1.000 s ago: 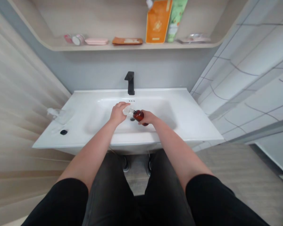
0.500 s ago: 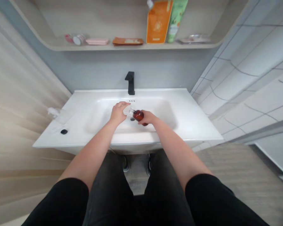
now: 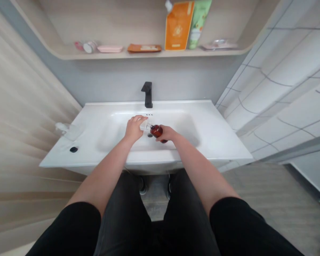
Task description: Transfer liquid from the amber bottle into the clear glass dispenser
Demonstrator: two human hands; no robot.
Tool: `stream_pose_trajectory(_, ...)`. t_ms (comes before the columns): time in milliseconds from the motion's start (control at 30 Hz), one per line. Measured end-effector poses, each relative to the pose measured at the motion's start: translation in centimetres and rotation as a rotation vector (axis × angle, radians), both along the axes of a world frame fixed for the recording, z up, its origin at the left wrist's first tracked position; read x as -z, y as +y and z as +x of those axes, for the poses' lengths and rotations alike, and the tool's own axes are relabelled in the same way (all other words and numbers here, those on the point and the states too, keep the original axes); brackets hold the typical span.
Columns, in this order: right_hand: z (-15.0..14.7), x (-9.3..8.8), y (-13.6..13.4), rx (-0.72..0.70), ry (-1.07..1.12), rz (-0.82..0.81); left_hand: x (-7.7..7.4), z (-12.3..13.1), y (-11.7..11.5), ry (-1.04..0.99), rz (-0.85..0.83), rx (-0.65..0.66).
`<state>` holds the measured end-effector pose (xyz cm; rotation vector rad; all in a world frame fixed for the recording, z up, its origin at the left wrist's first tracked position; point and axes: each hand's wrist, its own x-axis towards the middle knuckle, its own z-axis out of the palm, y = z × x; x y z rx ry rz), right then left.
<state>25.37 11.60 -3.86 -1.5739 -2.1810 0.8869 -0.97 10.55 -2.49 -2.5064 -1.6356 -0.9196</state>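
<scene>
Left hand (image 3: 133,128) is curled shut, fingers pinching one small clear piece (image 3: 144,124). Right hand (image 3: 167,133) is wrapped closed around one amber bottle (image 3: 156,131), which lies tipped sideways with its neck toward the clear piece; whether the two touch is too small to tell. Both hands hang over the basin of the white sink (image 3: 208,131), just in front of the one black faucet (image 3: 147,94), left hand slightly left of it and right hand slightly right. One drain (image 3: 149,135) shows below the bottle neck, in front of the faucet.

Far left of the faucet, on the sink deck: one crumpled clear plastic item (image 3: 68,129) and one small black cap (image 3: 73,149), apart from each other.

Above the faucet, one shelf (image 3: 69,55) holds:
- two upright pouches, one orange pouch (image 3: 178,26) and one green pouch (image 3: 198,23), side by side
- one flat orange packet (image 3: 144,47)
- one flat pink packet (image 3: 110,48), left of the orange packet
- small round pink-and-white jars (image 3: 86,46) further left, count unclear
- one clear packet (image 3: 218,44) at the right end
</scene>
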Motion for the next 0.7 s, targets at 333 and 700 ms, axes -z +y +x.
stream_pose_trajectory(333, 0.0, 0.3, 0.2, -0.012, -0.024, 0.027, -0.7, 0.3, -0.8, 0.047, 0.007, -0.021)
stream_pose_trajectory(700, 0.0, 0.6, 0.5, -0.01, -0.032, 0.034, -1.4, 0.7, -1.5, 0.078, 0.015, -0.018)
